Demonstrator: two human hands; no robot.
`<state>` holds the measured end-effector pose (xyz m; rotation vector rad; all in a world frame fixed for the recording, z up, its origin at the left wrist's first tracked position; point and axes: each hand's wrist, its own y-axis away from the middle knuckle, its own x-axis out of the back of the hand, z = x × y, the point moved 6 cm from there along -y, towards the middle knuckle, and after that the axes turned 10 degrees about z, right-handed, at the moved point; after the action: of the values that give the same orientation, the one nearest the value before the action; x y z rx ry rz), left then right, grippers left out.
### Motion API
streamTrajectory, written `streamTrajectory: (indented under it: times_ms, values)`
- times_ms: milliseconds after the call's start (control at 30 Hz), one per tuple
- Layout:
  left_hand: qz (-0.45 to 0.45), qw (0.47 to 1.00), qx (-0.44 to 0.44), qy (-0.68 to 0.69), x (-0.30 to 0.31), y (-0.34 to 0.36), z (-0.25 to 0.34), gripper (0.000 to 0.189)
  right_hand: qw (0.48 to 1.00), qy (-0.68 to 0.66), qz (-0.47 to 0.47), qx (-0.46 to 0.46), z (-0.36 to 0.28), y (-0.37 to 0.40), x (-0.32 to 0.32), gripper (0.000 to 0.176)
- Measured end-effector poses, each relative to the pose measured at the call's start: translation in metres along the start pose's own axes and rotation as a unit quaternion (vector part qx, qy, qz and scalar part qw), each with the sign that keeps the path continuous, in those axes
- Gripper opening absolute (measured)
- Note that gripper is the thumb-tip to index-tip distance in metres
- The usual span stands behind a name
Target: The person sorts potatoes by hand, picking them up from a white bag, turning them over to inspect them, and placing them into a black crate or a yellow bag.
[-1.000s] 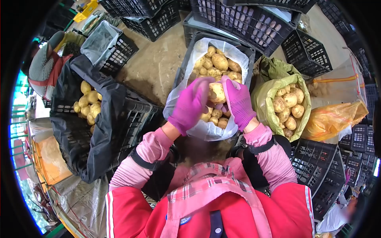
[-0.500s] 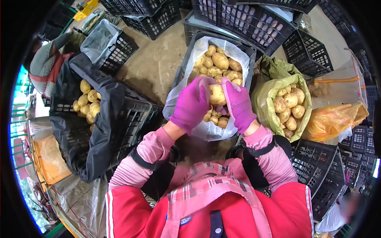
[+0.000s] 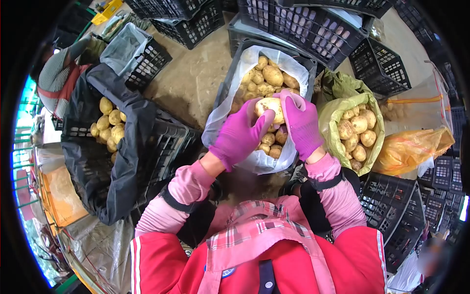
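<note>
Between my two gloved hands is one large pale potato (image 3: 270,109), held above a crate of potatoes. My left hand (image 3: 242,132), in a purple glove, grips it from the left with the thumb across its front. My right hand (image 3: 300,120), gloved the same, closes on its right side, fingers over the top. Below them, a black crate lined with a white plastic sheet (image 3: 218,117) holds many loose potatoes (image 3: 272,75). Part of that pile is hidden behind my hands.
At left, a black crate with a dark liner (image 3: 117,166) holds potatoes. A green sack of potatoes (image 3: 325,125) stands at right, beside an orange plastic bag (image 3: 413,149). Stacked black crates (image 3: 303,29) stand ahead. Another person (image 3: 56,83) bends at far left.
The potato has turned in my hands and now lies more sideways. Both hands have shifted slightly, the left thumb now across the potato's front.
</note>
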<state>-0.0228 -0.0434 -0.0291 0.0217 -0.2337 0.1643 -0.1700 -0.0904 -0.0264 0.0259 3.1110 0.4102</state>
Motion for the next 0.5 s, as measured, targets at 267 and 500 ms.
streamTrajectory:
  times_ms: [267, 500]
  values:
    - [0.038, 0.999, 0.035, -0.015, 0.005, 0.003, -0.001, 0.048, 0.967, 0.129, 0.073, 0.209, -0.007, 0.007, -0.003, 0.029]
    - [-0.071, 0.986, 0.112, 0.101, 0.009, -0.004, -0.003, 0.048, 0.971, 0.1, 0.062, 0.206, -0.01, 0.002, 0.0, 0.028]
